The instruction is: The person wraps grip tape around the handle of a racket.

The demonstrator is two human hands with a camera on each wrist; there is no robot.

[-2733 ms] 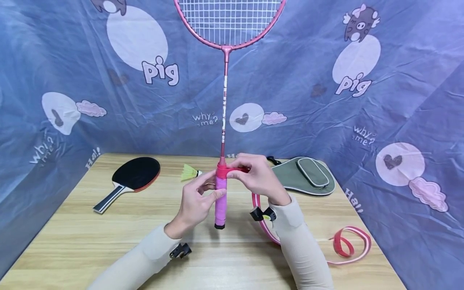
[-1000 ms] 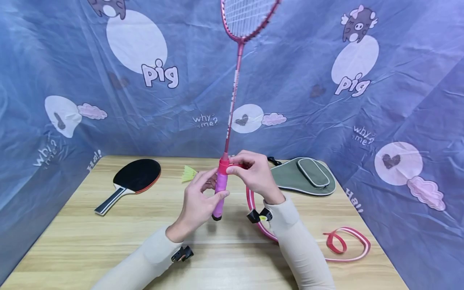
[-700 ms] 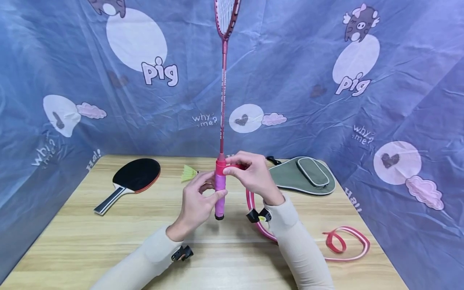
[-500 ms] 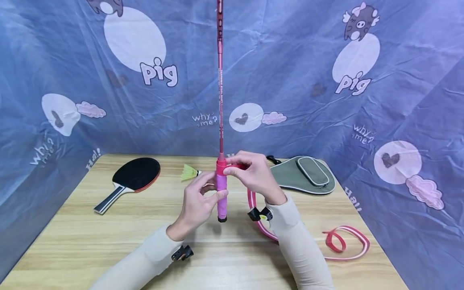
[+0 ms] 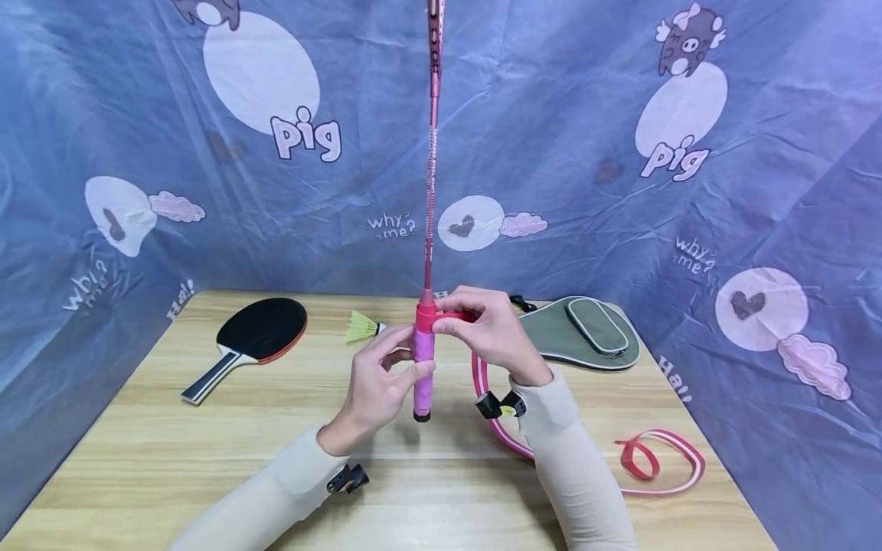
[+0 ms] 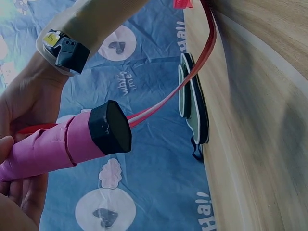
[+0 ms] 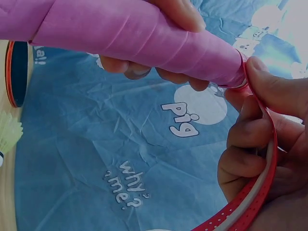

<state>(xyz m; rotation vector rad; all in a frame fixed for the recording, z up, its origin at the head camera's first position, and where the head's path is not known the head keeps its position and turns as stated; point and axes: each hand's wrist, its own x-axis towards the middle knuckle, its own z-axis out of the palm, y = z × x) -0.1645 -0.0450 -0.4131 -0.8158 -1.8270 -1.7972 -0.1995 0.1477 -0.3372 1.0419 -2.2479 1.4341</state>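
A pink badminton racket (image 5: 430, 184) stands upright above the table, its head edge-on and cut off by the top of the head view. My left hand (image 5: 375, 381) grips its purple-wrapped handle (image 5: 423, 390), which ends in a black butt cap (image 6: 111, 127). Red grip tape (image 5: 426, 317) circles the top of the handle. My right hand (image 5: 492, 325) pinches the tape beside the handle, thumb close to the wrap in the right wrist view. From there the perforated red strip (image 7: 240, 211), with a white stripe, runs down past my right wrist to the table.
A black table tennis bat (image 5: 260, 330) lies at the left and a yellow shuttlecock (image 5: 361, 327) behind my left hand. A green bat case (image 5: 582, 333) lies at the back right. The tape's curled loose end (image 5: 641, 459) rests at the right on the wooden table (image 5: 413, 505).
The racket has turned about its long axis, its head going from face-on to edge-on. The handle's butt sits slightly higher. Both hands keep their hold on handle and tape.
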